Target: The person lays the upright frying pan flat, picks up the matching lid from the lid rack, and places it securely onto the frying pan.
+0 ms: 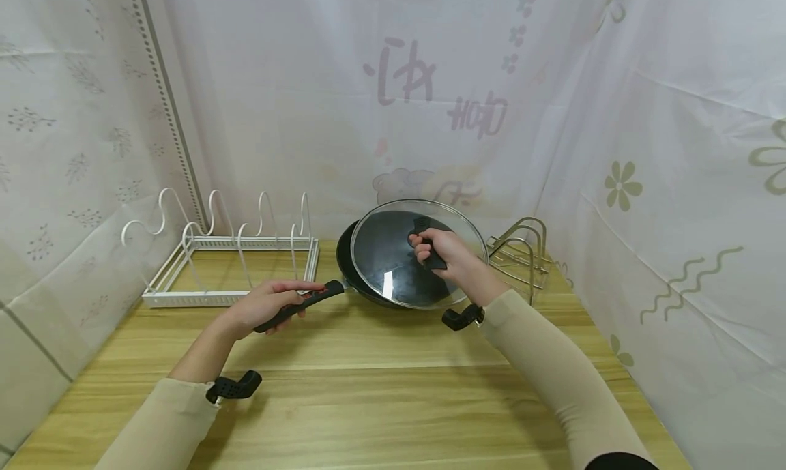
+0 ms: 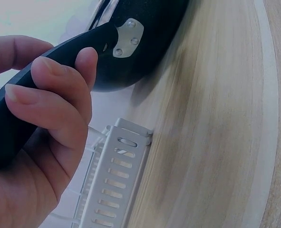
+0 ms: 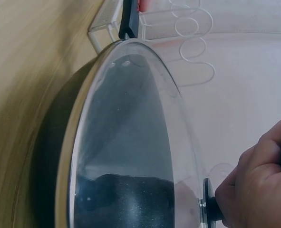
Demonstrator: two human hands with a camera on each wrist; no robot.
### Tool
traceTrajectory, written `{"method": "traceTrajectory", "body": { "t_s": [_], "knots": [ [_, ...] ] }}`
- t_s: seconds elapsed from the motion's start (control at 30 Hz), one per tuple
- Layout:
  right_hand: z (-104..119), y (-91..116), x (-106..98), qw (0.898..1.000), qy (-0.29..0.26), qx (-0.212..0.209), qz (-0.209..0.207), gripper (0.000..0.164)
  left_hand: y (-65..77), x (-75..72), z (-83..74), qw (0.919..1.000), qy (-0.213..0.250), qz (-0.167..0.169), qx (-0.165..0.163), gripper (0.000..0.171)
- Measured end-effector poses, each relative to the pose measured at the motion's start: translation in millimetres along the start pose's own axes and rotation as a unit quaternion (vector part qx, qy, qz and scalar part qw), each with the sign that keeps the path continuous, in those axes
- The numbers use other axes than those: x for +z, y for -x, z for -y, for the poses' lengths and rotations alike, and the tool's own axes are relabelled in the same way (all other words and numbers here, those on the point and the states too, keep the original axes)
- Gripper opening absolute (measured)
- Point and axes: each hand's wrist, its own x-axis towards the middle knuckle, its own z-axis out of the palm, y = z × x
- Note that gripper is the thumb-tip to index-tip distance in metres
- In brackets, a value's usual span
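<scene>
A black wok (image 1: 344, 255) with a long black handle (image 1: 332, 289) is over the back middle of the wooden table. My left hand (image 1: 263, 307) grips that handle; in the left wrist view the fingers (image 2: 59, 111) curl round it. Over the wok is a round glass lid (image 1: 374, 252) with a metal rim, offset to the right in the head view. My right hand (image 1: 453, 253) holds the black knob (image 1: 436, 260) on top of the lid. Whether the lid's rim touches the wok all round, I cannot tell.
To the left stands a white rack (image 1: 196, 298) with several curved wire dividers. A gold wire rack (image 1: 533, 252) stands at the back right, partly behind the lid and right arm. Patterned white cloth (image 1: 295, 101) hangs behind and at both sides of the wooden table (image 1: 368, 408).
</scene>
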Motion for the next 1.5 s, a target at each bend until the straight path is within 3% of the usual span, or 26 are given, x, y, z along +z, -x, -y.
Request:
{"method": "traceTrajectory", "body": {
  "t_s": [0.47, 1.0, 1.5],
  "knots": [
    [2.6, -16.2, 5.5, 0.999, -0.012, 0.034, -0.001, 0.039, -1.7, -0.7, 1.1, 0.9999, -0.001, 0.004, 0.011, 0.048],
    [0.1, -31.1, 5.7, 0.998, -0.035, 0.041, -0.009, 0.051, -0.8, -0.3, 1.7, 1.0000, 0.000, 0.005, 0.008, 0.048],
    [0.1, -42.5, 12.8, 0.998, -0.035, 0.044, -0.023, 0.047, -1.9, -0.2, 2.7, 0.9999, 0.004, 0.002, 0.012, 0.047]
  ]
}}
